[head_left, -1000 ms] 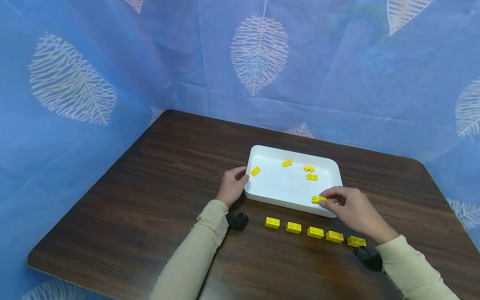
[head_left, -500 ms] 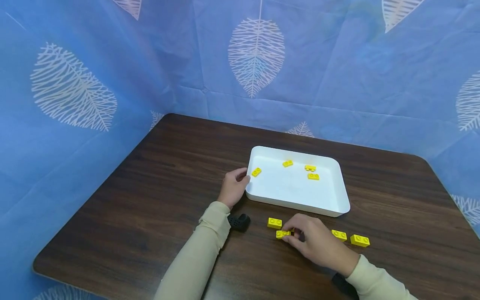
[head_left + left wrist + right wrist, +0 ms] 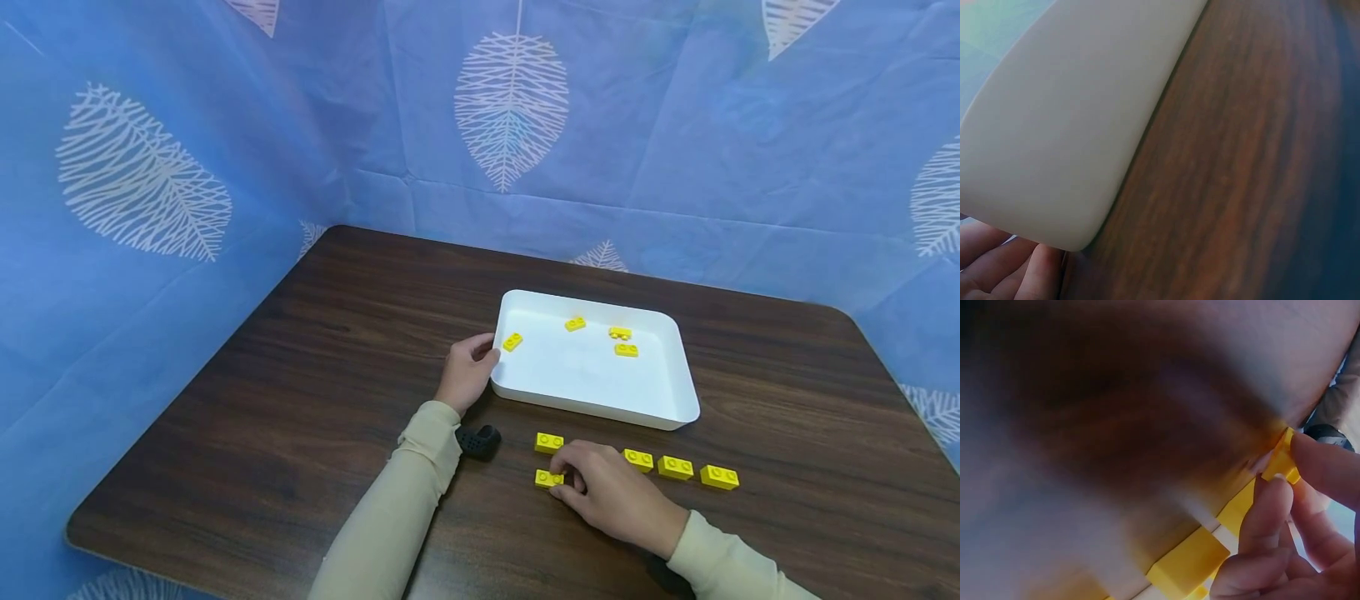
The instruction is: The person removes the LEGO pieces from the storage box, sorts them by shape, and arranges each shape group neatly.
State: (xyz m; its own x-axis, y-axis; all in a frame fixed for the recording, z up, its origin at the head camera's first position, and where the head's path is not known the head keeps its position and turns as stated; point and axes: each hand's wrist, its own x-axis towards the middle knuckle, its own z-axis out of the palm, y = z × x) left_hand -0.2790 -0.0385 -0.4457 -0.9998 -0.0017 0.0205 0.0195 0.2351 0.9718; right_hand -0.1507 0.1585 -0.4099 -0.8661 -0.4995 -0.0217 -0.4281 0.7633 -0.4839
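My left hand [image 3: 465, 375] holds the left end of a shallow white tray [image 3: 592, 407]. In the left wrist view its fingers [image 3: 1038, 275] show at the corner of the tray's wall [image 3: 1079, 125]. My right hand [image 3: 618, 496] pinches a small yellow toy brick [image 3: 548, 478] between thumb and fingers, close over the table. That brick [image 3: 1282, 459] shows at the fingertips in the right wrist view. Just behind it lies the leftmost yellow brick [image 3: 549, 442] of a row. The right hand covers part of this row.
Rightward along the row lie more yellow bricks: one brick [image 3: 637, 460], another brick [image 3: 676, 467] and an end brick [image 3: 720, 477]. Several yellow bricks, such as one brick [image 3: 512, 342] at the left, lie inside the tray. A blue leaf-patterned cloth [image 3: 675, 167] hangs behind the dark wooden table [image 3: 300, 400].
My right hand has carried a yellow brick out of the tray's front right corner, leftward and toward me, to in front of the row's left end. The left hand stays at the tray.
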